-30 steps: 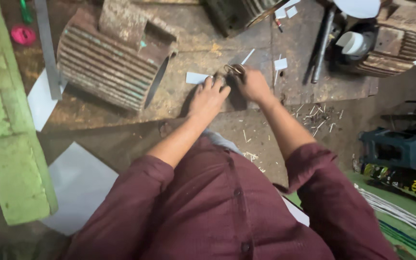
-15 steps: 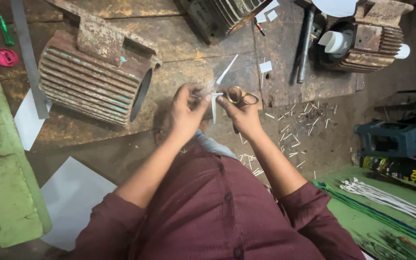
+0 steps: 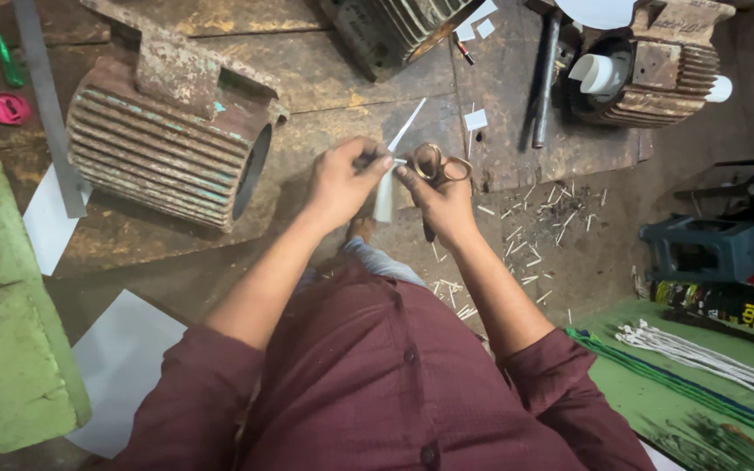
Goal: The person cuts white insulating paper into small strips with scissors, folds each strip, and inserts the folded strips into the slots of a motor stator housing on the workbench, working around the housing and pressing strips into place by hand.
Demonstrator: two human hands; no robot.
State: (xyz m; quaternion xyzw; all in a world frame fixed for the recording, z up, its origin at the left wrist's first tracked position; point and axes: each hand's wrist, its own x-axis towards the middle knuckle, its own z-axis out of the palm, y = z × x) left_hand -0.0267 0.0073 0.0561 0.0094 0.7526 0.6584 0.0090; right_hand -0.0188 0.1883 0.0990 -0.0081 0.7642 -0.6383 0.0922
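Looking straight down over a maroon shirt point(image 3: 377, 384) with sleeves pushed up past the elbows. Both forearms reaching up toward the middle of the frame, meeting just above centre, elbows bent and spread wide toward the lower corners.

Left hand point(image 3: 339, 185): knuckles up, fingers curled in and pinching the top of a narrow white paper strip point(image 3: 385, 196). Strip hanging down between the two hands, slightly tilted, right at centre frame. A second thin white sliver point(image 3: 407, 125) sticking up and to the right from the same pinch.

Right hand point(image 3: 441, 196): fingers threaded through the loops of a pair of scissors point(image 3: 440, 164), brassy handles up top, index fingertip pressed against the strip beside the left thumb. Blades mostly hidden behind the hands, so can't tell how wide they stand.

Around all this: rusty finned motor housing point(image 3: 167, 148) lying on its side, upper left. Another finned housing point(image 3: 656, 70) with white paper rolls tucked in, upper right, and a dark metal bar point(image 3: 544, 78) just left of it. Worn wooden bench point(image 3: 325, 78) under everything. Little white offcuts point(image 3: 534, 235) scattered on the floor right of the hands. Green painted ledge point(image 3: 2, 323) down the left edge, white sheet point(image 3: 124, 366) lower left, bundle of white and green cords point(image 3: 700, 358) lower right.
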